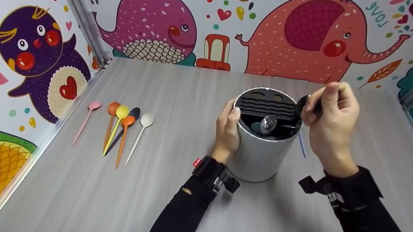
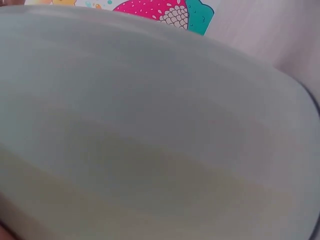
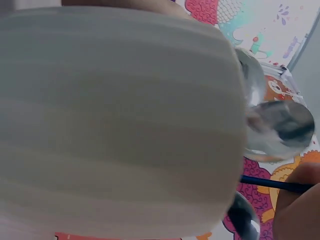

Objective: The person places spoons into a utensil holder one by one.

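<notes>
I see a person with black sleeves at a grey table (image 1: 159, 215). Right of the centre of the frame stands a pale round container (image 1: 259, 156), upright, with a black insert (image 1: 261, 104) in its top. The left hand (image 1: 227, 129) is bent around the left side of this container and holds it; in the left wrist view the container wall covers almost everything.

The right hand (image 1: 332, 122) is at the upper right of the frame, just beside the right rim of the container. Its fingers are curled, and in the right wrist view they pinch a thin dark handle (image 3: 267, 183), at the lower right of that view. The handle lies between the hand and the container; its far end is hidden from me. In the opening a shiny spoon head (image 1: 268, 124) shows, left of the right hand. A thin blue stick (image 1: 302, 144) appears below this hand, near the container.

At the left of the frame, well apart from both hands, some coloured spoons (image 1: 122, 111) lie on the table.
</notes>
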Available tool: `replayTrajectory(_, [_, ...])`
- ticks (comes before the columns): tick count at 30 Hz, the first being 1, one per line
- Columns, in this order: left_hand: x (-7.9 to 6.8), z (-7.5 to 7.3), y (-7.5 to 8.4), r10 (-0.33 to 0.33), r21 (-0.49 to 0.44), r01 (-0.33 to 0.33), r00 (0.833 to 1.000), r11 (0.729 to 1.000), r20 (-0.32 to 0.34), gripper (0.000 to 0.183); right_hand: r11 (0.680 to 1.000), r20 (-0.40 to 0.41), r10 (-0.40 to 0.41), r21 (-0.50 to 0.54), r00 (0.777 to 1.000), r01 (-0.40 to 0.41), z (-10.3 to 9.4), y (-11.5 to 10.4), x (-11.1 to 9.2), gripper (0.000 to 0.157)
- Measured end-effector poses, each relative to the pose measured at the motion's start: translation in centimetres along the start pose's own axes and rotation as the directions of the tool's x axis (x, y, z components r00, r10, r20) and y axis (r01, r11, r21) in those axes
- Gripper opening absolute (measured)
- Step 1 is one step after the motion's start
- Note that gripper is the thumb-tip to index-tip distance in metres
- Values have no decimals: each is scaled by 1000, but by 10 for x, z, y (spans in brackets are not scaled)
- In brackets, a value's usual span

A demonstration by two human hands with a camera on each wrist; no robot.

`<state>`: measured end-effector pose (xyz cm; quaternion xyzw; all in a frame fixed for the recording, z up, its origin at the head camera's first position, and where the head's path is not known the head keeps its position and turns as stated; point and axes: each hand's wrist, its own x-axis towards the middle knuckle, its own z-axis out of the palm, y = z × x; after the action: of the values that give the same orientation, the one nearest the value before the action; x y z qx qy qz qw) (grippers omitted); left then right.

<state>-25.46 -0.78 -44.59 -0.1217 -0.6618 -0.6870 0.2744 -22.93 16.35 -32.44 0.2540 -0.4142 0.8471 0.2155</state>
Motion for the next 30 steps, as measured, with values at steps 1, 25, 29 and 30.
replayTrajectory(1, [0,0,0,2,2,-2,1000,1000,1,59,1000,9,7,-8,1000,-7,0,1,-2,48])
replayTrajectory(25, [0,-2,1,-7,14,7,1000,1000,1,60,938,92,4,-344,996,28,-13,5,-26,36])
replayTrajectory(29, [-1,-2,0,-3,25,3,1000,1000,-9,60,930,88,36,-368,995,-1,-16,5,-28,33])
replayTrajectory(30, [-1,-2,0,-2,25,2,1000,1000,-9,61,926,85,41,-377,996,-6,-17,6,-29,32])
